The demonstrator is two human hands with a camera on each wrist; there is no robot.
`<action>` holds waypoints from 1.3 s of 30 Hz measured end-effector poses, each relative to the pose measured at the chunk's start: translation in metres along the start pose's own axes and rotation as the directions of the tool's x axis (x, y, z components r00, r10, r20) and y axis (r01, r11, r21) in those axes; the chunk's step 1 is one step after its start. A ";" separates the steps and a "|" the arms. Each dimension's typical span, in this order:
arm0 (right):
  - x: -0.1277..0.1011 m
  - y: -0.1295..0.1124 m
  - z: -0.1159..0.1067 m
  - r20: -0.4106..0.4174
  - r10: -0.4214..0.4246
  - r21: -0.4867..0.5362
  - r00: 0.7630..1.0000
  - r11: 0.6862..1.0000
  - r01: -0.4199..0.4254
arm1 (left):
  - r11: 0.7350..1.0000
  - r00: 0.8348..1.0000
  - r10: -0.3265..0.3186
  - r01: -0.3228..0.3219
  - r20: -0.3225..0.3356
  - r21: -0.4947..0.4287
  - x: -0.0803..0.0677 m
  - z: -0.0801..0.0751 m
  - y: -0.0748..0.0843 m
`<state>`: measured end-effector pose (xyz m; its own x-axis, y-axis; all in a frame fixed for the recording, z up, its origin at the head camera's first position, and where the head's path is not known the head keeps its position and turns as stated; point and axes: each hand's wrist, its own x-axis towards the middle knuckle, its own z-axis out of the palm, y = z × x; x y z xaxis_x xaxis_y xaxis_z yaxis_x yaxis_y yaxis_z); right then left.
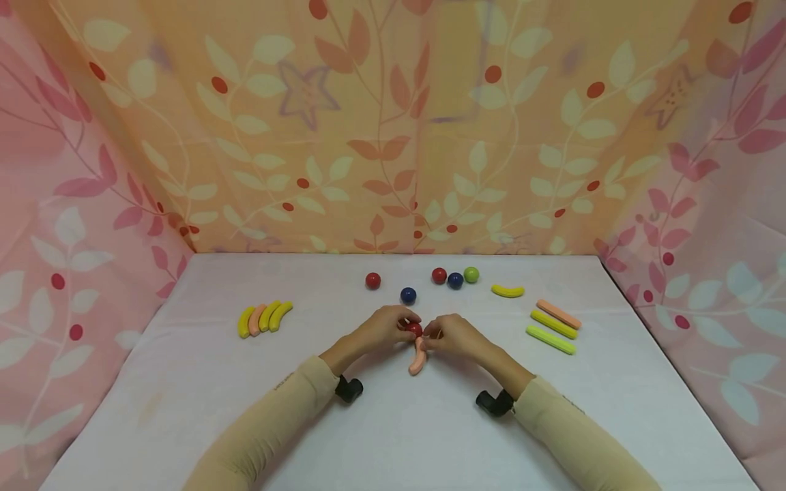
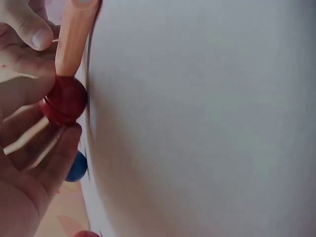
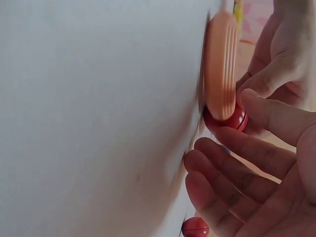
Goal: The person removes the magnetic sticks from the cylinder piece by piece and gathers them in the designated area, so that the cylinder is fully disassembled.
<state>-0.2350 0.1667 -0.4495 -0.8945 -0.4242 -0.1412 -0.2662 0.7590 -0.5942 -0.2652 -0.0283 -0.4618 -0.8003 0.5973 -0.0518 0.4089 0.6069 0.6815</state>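
In the head view my left hand pinches a glossy red ball between thumb and fingertips, near the middle of the table. One end of a curved, ridged salmon-pink rod meets this ball, and its other end points toward me. From the right comes my right hand, its fingers loosely bent. In the right wrist view the thumb and index fingertips are right at the red ball, beside the rod's end. A blue ball lies just beyond my left hand.
Farther back are another red ball and a group of red, blue and green balls. Several curved rods lie at left. One yellow curved rod and straight rods lie at right. Patterned curtains enclose the white table.
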 end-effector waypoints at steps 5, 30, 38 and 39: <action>-0.003 -0.002 0.003 0.002 -0.008 0.004 1.000 1.000 0.008 | 0.997 0.996 -0.068 0.069 -0.059 0.025 -0.005 0.003 0.002; -0.007 -0.020 0.014 -0.047 0.122 0.016 0.991 0.993 -0.121 | 0.973 0.961 -0.232 0.231 -0.150 -0.024 -0.014 0.012 0.014; -0.006 -0.026 0.017 -0.046 0.108 -0.033 0.993 0.993 -0.110 | 0.966 0.956 -0.260 0.258 -0.133 -0.031 -0.015 0.007 0.013; -0.006 -0.027 0.018 -0.052 0.097 -0.051 0.994 0.994 -0.099 | 0.963 0.954 -0.268 0.266 -0.132 -0.029 -0.015 0.006 0.013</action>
<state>-0.2160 0.1405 -0.4468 -0.9334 -0.3228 -0.1568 -0.1940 0.8214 -0.5364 -0.2452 -0.0264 -0.4562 -0.9312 0.3385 -0.1354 0.1682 0.7284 0.6642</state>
